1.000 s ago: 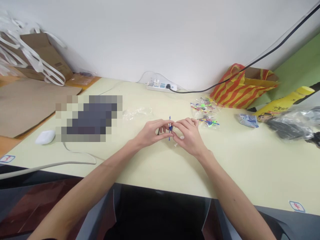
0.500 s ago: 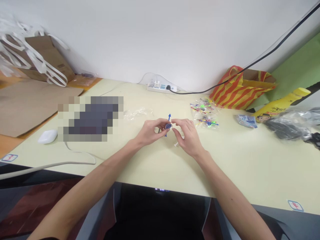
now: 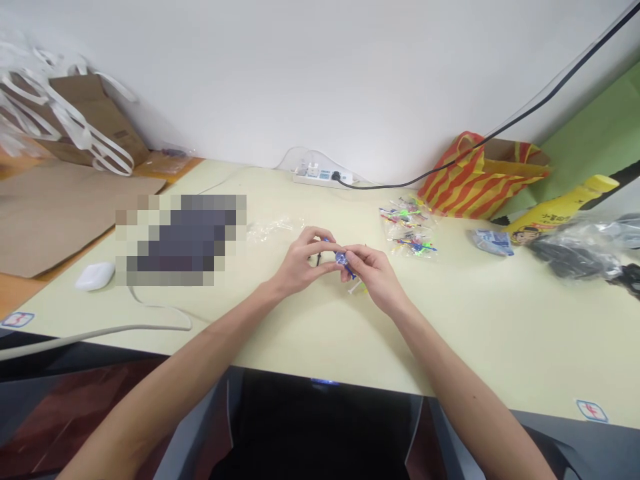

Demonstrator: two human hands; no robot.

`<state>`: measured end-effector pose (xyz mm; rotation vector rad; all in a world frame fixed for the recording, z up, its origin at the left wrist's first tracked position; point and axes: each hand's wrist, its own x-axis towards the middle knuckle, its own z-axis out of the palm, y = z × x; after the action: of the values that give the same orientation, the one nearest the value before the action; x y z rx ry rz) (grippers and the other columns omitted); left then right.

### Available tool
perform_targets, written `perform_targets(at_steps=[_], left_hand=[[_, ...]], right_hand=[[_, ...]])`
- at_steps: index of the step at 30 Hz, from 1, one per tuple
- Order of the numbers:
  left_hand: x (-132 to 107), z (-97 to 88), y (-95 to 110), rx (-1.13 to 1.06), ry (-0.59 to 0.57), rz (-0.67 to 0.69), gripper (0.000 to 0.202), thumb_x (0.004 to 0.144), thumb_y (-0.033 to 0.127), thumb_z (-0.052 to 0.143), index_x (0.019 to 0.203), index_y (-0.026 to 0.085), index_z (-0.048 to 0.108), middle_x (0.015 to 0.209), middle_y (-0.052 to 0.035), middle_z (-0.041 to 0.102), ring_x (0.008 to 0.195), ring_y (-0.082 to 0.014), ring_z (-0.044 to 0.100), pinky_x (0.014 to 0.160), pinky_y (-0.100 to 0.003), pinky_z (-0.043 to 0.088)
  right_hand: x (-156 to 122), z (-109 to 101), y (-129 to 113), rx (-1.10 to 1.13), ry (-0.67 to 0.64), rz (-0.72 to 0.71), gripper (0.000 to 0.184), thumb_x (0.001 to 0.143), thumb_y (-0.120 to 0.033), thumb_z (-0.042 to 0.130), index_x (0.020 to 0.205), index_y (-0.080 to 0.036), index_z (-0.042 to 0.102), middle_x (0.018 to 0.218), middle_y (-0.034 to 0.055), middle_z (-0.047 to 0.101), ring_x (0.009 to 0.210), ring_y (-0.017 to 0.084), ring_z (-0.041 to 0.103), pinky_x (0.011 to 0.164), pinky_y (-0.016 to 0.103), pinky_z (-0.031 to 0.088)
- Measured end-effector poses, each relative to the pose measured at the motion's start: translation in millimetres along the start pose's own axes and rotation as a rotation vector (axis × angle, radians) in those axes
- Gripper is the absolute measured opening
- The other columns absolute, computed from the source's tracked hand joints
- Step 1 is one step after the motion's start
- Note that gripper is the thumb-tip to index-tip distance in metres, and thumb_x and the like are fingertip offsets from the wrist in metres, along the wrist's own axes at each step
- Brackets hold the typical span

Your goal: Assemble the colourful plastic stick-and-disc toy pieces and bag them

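My left hand (image 3: 303, 261) and my right hand (image 3: 373, 273) meet over the middle of the pale yellow table (image 3: 480, 327). Between their fingertips they pinch a small blue plastic piece (image 3: 343, 259) with a round part and a thin stem. A small white stick (image 3: 356, 288) lies on the table just under my right hand. A thin dark bit shows by my left fingers.
Clear bags of small colourful plastic parts (image 3: 410, 230) lie to the right behind my hands. Beyond stand a red-and-yellow striped bag (image 3: 475, 177), a yellow bottle (image 3: 560, 210) and dark plastic bags (image 3: 585, 253). A power strip (image 3: 323, 175) sits by the wall; a white mouse (image 3: 95, 275) lies left.
The blue piece stood upright between both hands, then my right hand let go for a moment. Now both hands pinch it again, tilted and lower, its stem largely hidden.
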<state>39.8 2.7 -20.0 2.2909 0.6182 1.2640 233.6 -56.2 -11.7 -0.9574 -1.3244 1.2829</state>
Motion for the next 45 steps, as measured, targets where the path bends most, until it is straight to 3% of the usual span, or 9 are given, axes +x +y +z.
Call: perform_targets(at_steps=[8, 15, 20, 27, 30, 33, 37, 40, 45], left_hand=[[0.7, 2.7, 6.3, 0.066, -0.039, 0.039, 0.022, 0.09, 0.024, 0.073, 0.112, 0.021, 0.07, 0.108, -0.0094, 0.067, 0.105, -0.021, 0.065, 0.092, -0.037, 0.055], [1.5, -0.3, 7.5, 0.091, -0.022, 0.035, 0.024, 0.091, 0.016, 0.068, 0.114, 0.021, 0.067, 0.102, -0.0067, 0.071, 0.097, -0.0187, 0.065, 0.086, -0.033, 0.055], [1.5, -0.3, 7.1, 0.211, 0.05, 0.077, 0.031, 0.089, 0.018, 0.071, 0.12, 0.022, 0.068, 0.113, -0.0098, 0.066, 0.11, -0.0226, 0.061, 0.098, -0.041, 0.052], [2.3, -2.5, 7.0, 0.208, 0.059, 0.059, 0.028, 0.089, 0.015, 0.068, 0.116, 0.021, 0.068, 0.099, -0.0066, 0.065, 0.088, -0.0167, 0.063, 0.08, -0.032, 0.056], [2.3, -3.3, 6.7, 0.174, 0.063, 0.056, 0.027, 0.089, 0.014, 0.068, 0.115, 0.021, 0.068, 0.1, -0.0062, 0.066, 0.085, -0.0151, 0.064, 0.079, -0.031, 0.056], [1.5, -2.6, 5.5, 0.141, 0.054, 0.085, 0.027, 0.09, 0.016, 0.07, 0.116, 0.022, 0.069, 0.104, -0.0068, 0.068, 0.09, -0.0156, 0.067, 0.082, -0.031, 0.057], [0.7, -1.8, 2.9, 0.102, 0.022, 0.124, 0.027, 0.092, 0.019, 0.071, 0.119, 0.023, 0.07, 0.106, -0.0076, 0.071, 0.094, -0.0158, 0.07, 0.085, -0.03, 0.058], [1.5, -2.5, 1.5, 0.074, 0.007, 0.123, 0.026, 0.093, 0.022, 0.071, 0.119, 0.022, 0.071, 0.106, -0.0083, 0.072, 0.091, -0.0154, 0.07, 0.083, -0.029, 0.059], [3.7, -3.6, 2.4, 0.048, 0.005, 0.116, 0.023, 0.093, 0.025, 0.073, 0.116, 0.022, 0.074, 0.108, -0.0098, 0.075, 0.094, -0.0165, 0.072, 0.083, -0.029, 0.061]], right_hand=[[0.9, -7.1, -3.1, 0.021, 0.126, 0.004, 0.031, 0.078, -0.046, 0.085, 0.083, -0.018, 0.073, 0.066, -0.0014, 0.064, 0.055, 0.011, 0.054, 0.056, 0.027, 0.041], [0.5, -3.9, -6.0, 0.025, 0.105, -0.021, 0.033, 0.077, -0.043, 0.086, 0.095, -0.018, 0.076, 0.068, 0.0029, 0.073, 0.062, 0.017, 0.067, 0.065, 0.032, 0.052], [-3.4, 1.3, -2.6, -0.151, 0.225, -0.139, 0.023, 0.085, -0.04, 0.079, 0.096, -0.02, 0.078, 0.07, 0.0026, 0.074, 0.063, 0.018, 0.07, 0.065, 0.032, 0.054], [-11.1, 8.5, -1.9, -0.421, 0.187, -0.353, 0.015, 0.094, -0.028, 0.065, 0.102, -0.024, 0.077, 0.092, 0.0044, 0.078, 0.078, 0.019, 0.074, 0.081, 0.036, 0.058], [-9.5, 8.9, -4.8, -0.313, 0.135, -0.292, 0.016, 0.096, -0.031, 0.062, 0.099, -0.023, 0.075, 0.093, 0.005, 0.076, 0.083, 0.018, 0.072, 0.082, 0.036, 0.057], [-5.8, 7.8, -5.1, -0.122, 0.097, -0.169, 0.017, 0.094, -0.039, 0.067, 0.092, -0.022, 0.067, 0.081, 0.0023, 0.071, 0.074, 0.016, 0.069, 0.073, 0.033, 0.055], [-1.8, 5.4, -2.8, 0.064, 0.063, -0.079, 0.034, 0.087, -0.048, 0.076, 0.102, -0.025, 0.056, 0.079, -0.0012, 0.071, 0.069, 0.016, 0.067, 0.065, 0.03, 0.052], [-0.8, 3.6, -1.8, 0.087, 0.056, -0.058, 0.042, 0.083, -0.048, 0.08, 0.111, -0.025, 0.059, 0.084, 0.0007, 0.073, 0.072, 0.016, 0.067, 0.067, 0.031, 0.053], [-0.3, -0.1, 0.0, 0.095, 0.071, 0.0, 0.041, 0.076, -0.049, 0.086, 0.103, -0.021, 0.071, 0.085, 0.0032, 0.073, 0.069, 0.016, 0.065, 0.066, 0.033, 0.056]])
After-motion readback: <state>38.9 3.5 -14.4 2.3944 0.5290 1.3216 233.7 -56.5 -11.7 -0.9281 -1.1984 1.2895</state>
